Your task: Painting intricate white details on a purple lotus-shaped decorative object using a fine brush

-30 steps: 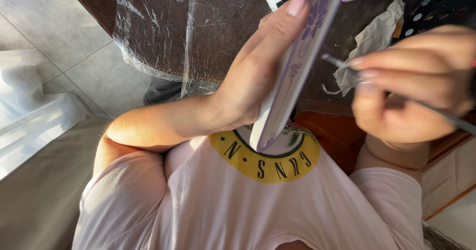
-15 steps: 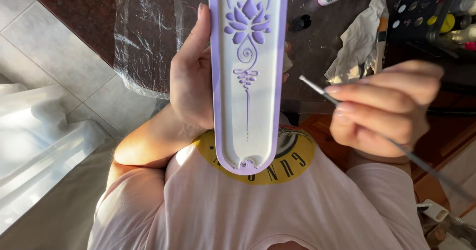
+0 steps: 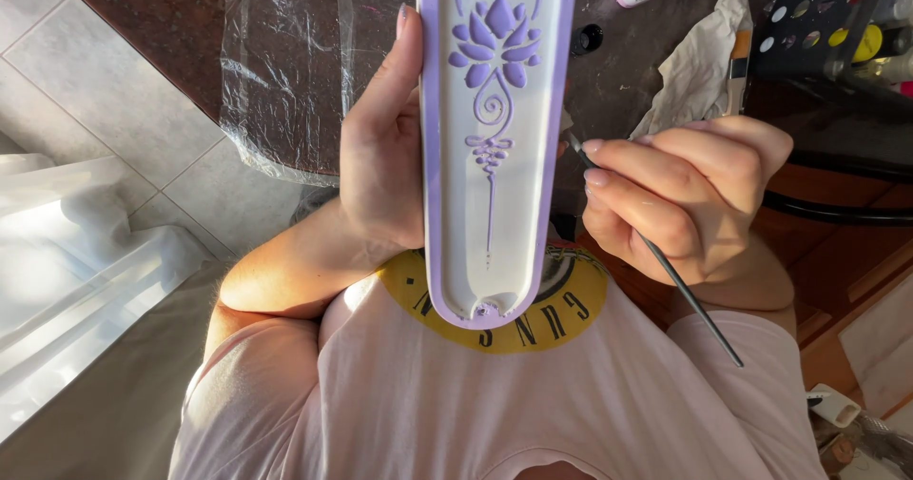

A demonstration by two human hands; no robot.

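The white-and-purple tray (image 3: 495,147) runs past the top edge, hiding the left hand's (image 3: 385,147) fingers.

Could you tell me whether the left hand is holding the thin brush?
No, the left hand grips the long white tray; the right hand holds the brush.

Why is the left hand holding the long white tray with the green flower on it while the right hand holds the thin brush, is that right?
Not quite. The head view shows the flower on the tray is purple, not green. The left hand does hold it, and the right hand holds the thin brush.
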